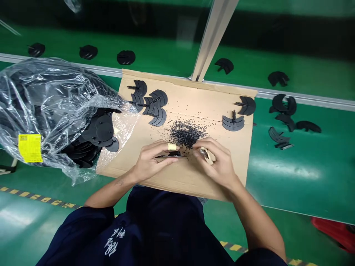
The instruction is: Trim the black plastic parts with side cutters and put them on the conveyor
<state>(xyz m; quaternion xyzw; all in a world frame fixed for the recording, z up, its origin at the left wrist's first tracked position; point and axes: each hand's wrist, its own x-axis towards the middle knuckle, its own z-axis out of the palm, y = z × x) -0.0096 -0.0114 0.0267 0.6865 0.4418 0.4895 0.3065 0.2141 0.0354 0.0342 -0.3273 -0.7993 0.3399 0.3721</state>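
Note:
My left hand (152, 159) pinches a black plastic part (173, 154) seen nearly edge-on. A pale yellow wrap goes round one of its fingers. My right hand (216, 160) is closed round a small tool wrapped in tan tape (208, 156), with a bit of metal showing; its working end is hidden by the fingers. Between and beyond the hands lies a heap of tiny black plastic bits (187, 133) on a cardboard sheet (194, 181). Left of the heap are several curved black parts (156, 98), some overlapping. Two similar curved parts (233, 123) lie at the right.
A large clear plastic bag (50, 92) with a yellow label (30, 147) spills round black discs (101, 129) at the left. More black parts (283, 105) lie on the green tabletop (291, 184). An upright metal post (212, 40) stands beyond the cardboard. Something red (334, 232) shows at lower right.

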